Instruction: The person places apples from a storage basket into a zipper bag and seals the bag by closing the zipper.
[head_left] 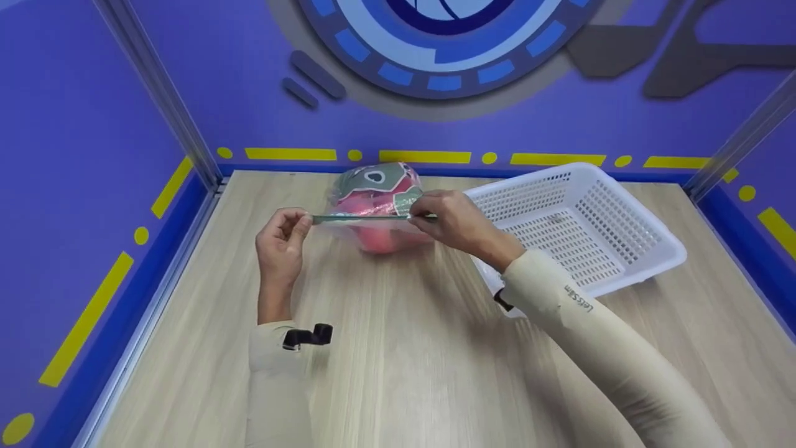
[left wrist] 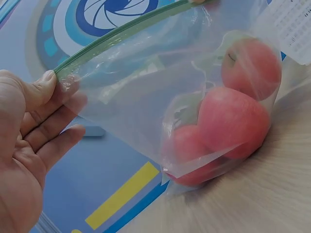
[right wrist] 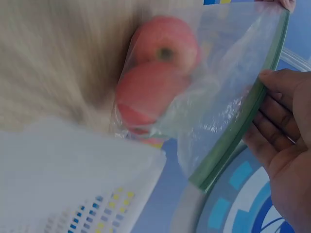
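Observation:
A clear zip bag (left wrist: 133,90) with a green zip strip (left wrist: 114,36) holds red apples (left wrist: 235,119); three show in the left wrist view. In the head view, a green-and-white print (head_left: 373,176) covers part of the bag. My left hand (head_left: 281,246) pinches the left end of the strip between thumb and index finger, other fingers loosely bent behind the bag. Towards the strip's other end, my right hand (head_left: 457,219) pinches it with thumb and fingers. The strip is stretched straight between both hands, and the apples hang low in the bag, close over the table.
A white perforated basket (head_left: 668,252) stands on the wooden table (head_left: 398,373) at the right, beneath and beyond my right forearm. Blue printed panels (head_left: 236,118) enclose the back and sides. A metal frame post (head_left: 165,93) rises at the back left corner.

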Action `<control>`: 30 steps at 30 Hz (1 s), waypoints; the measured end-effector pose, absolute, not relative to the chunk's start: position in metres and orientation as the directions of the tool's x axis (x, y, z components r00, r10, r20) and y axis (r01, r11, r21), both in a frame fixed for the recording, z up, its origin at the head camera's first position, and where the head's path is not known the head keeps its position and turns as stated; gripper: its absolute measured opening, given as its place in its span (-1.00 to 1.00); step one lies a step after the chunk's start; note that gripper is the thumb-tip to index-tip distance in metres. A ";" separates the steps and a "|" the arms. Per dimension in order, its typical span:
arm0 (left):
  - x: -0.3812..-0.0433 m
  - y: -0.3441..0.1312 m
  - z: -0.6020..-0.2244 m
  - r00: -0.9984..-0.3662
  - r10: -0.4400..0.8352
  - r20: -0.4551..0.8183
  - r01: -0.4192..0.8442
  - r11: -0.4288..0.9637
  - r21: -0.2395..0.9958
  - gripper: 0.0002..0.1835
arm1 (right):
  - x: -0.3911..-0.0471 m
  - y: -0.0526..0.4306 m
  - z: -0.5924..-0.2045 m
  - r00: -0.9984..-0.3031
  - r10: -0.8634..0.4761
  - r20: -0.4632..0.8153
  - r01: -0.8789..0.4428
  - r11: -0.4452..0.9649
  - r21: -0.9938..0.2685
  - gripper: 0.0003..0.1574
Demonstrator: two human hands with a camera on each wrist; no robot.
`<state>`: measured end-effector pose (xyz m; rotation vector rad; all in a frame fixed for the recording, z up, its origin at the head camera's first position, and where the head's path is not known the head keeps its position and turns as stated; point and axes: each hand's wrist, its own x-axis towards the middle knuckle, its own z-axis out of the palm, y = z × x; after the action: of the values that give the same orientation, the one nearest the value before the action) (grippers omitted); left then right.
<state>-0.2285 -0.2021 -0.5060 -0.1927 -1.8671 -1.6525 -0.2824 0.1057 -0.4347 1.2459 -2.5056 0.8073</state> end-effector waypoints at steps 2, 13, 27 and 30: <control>-0.229 -0.206 -0.509 -0.787 -0.313 0.532 0.497 0.188 0.847 -0.91 | -0.283 0.110 -0.433 -0.627 -0.661 0.412 -0.778 0.500 -0.382 -0.88; -0.232 -0.217 -0.519 -0.780 -0.412 0.471 0.466 0.121 0.876 -0.89 | -0.282 0.139 -0.424 -0.687 -0.640 0.343 -0.725 0.574 -0.380 -0.86; -0.225 -0.225 -0.518 -0.831 -0.327 0.450 0.433 0.128 0.892 -0.92 | -0.276 0.157 -0.423 -0.735 -0.633 0.244 -0.674 0.643 -0.364 -0.85; -0.220 -0.232 -0.515 -0.879 -0.242 0.412 0.389 0.137 0.911 -0.90 | -0.273 0.159 -0.425 -0.746 -0.640 0.183 -0.656 0.658 -0.369 -0.84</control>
<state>-0.2198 -0.2322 -0.5149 -0.1408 -1.9541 -1.7914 -0.2729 0.1586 -0.4249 1.1054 -2.8268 0.6513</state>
